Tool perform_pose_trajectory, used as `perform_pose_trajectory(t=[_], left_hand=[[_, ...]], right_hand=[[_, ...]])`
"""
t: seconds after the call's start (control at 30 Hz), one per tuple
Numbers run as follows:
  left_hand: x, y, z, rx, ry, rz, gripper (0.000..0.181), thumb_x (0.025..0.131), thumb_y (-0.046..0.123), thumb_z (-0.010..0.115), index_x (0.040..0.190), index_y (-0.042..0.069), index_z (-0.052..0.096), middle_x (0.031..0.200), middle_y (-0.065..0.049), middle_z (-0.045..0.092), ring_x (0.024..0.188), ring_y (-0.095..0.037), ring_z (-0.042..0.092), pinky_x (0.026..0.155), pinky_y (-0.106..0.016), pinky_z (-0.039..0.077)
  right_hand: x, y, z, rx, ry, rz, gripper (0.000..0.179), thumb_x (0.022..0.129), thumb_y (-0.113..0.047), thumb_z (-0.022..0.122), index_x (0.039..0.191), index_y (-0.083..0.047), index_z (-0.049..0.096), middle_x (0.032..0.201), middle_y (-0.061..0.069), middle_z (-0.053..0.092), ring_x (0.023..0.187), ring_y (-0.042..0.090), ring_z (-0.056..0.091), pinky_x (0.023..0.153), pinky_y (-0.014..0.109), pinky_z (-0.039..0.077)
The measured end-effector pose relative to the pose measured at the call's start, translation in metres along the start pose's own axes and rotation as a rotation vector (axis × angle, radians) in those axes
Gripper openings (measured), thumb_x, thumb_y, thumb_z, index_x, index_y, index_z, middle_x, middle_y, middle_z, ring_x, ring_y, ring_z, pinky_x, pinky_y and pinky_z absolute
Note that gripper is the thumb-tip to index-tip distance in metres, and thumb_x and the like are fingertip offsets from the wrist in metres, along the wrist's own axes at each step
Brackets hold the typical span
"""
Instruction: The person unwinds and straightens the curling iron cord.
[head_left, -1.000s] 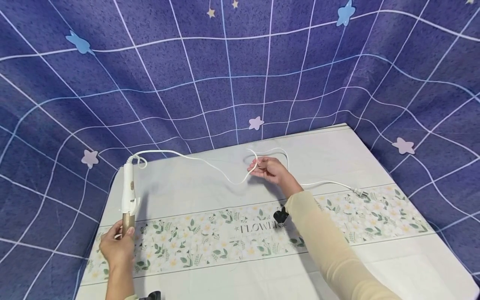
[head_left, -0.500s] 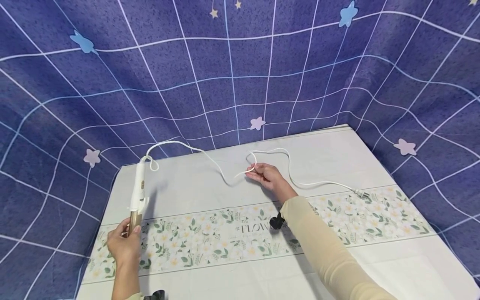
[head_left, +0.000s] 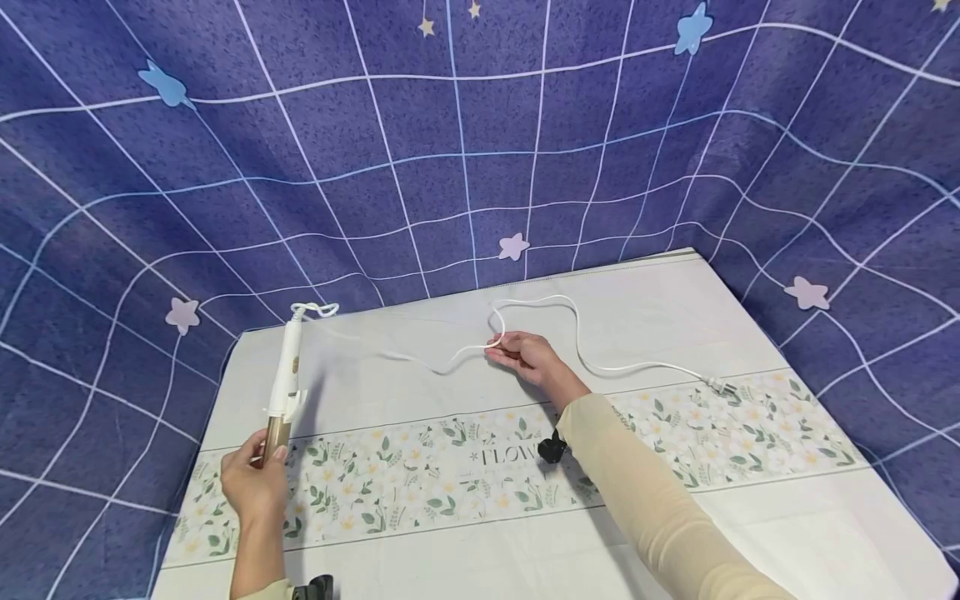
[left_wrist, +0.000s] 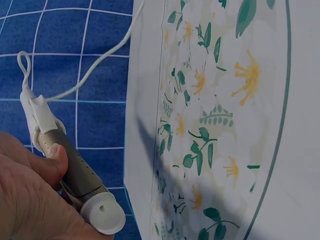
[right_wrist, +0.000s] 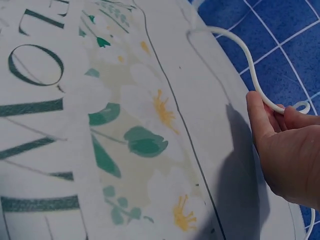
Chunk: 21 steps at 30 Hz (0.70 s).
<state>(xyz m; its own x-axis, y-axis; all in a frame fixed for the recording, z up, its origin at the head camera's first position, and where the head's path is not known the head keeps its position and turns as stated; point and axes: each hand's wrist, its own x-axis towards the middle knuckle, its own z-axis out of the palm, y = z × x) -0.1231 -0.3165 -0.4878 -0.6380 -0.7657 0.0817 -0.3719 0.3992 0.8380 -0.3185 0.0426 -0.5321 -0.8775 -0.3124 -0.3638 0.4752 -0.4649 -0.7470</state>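
My left hand (head_left: 257, 487) grips a curling iron (head_left: 286, 367) by its gold barrel (left_wrist: 75, 162), its white handle pointing away toward the back of the table. In the left wrist view the thumb lies along the barrel, just above the white end cap (left_wrist: 103, 214). A white power cord (head_left: 573, 317) leaves the far end of the handle in a small twisted loop and runs right, partly blurred. My right hand (head_left: 529, 360) pinches the cord between thumb and fingers near mid-table; in the right wrist view the cord (right_wrist: 248, 55) curves up from the fingertips.
The cord's plug (head_left: 722, 386) lies at the right on the floral band of the white tablecloth (head_left: 465, 550). A blue grid-patterned curtain (head_left: 480, 125) with stars hangs along the back and sides of the table.
The curling iron has moved right and tilted slightly. The cord beside its handle has dropped from a raised arch and sags lower. My right hand has shifted slightly left and nearer, holding the cord.
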Motion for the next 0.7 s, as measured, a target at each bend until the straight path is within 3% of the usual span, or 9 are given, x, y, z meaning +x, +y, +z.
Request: perform_pose_trajectory(t=[0.13, 0.27, 0.37, 0.7], left_hand=[[-0.008, 0.017, -0.005, 0.050, -0.025, 0.021, 0.040, 0.088, -0.007, 0.060, 0.127, -0.001, 0.059, 0.112, -0.014, 0.045, 0.092, -0.018, 0.044, 0.074, -0.024, 0.042], [-0.009, 0.020, -0.007, 0.057, -0.037, 0.023, 0.040, 0.088, -0.007, 0.060, 0.127, -0.001, 0.060, 0.110, -0.011, 0.044, 0.092, -0.016, 0.044, 0.070, -0.016, 0.040], [-0.010, 0.022, -0.008, 0.066, -0.048, 0.024, 0.039, 0.088, -0.007, 0.061, 0.127, 0.000, 0.060, 0.109, -0.010, 0.044, 0.092, -0.016, 0.044, 0.071, -0.018, 0.041], [-0.022, 0.035, -0.003, 0.094, -0.138, 0.059, 0.039, 0.089, -0.005, 0.060, 0.128, 0.000, 0.059, 0.116, -0.015, 0.045, 0.101, -0.026, 0.047, 0.079, -0.032, 0.042]], right_hand=[[-0.002, 0.001, 0.001, -0.047, 0.039, 0.020, 0.036, 0.097, 0.005, 0.045, 0.131, 0.018, 0.043, 0.123, 0.037, 0.052, 0.115, 0.041, 0.057, 0.092, 0.039, 0.050], [-0.008, -0.002, 0.004, -0.135, 0.075, 0.044, 0.037, 0.096, 0.002, 0.052, 0.128, 0.018, 0.046, 0.100, 0.025, 0.065, 0.096, 0.034, 0.068, 0.085, 0.037, 0.054], [-0.014, -0.006, 0.011, -0.155, 0.052, 0.046, 0.037, 0.096, -0.001, 0.053, 0.128, 0.018, 0.046, 0.091, 0.021, 0.067, 0.087, 0.030, 0.070, 0.083, 0.037, 0.055], [-0.016, -0.005, 0.041, -0.082, -0.126, 0.022, 0.032, 0.098, -0.002, 0.051, 0.120, 0.021, 0.047, 0.104, 0.031, 0.064, 0.088, 0.032, 0.070, 0.085, 0.039, 0.053]])
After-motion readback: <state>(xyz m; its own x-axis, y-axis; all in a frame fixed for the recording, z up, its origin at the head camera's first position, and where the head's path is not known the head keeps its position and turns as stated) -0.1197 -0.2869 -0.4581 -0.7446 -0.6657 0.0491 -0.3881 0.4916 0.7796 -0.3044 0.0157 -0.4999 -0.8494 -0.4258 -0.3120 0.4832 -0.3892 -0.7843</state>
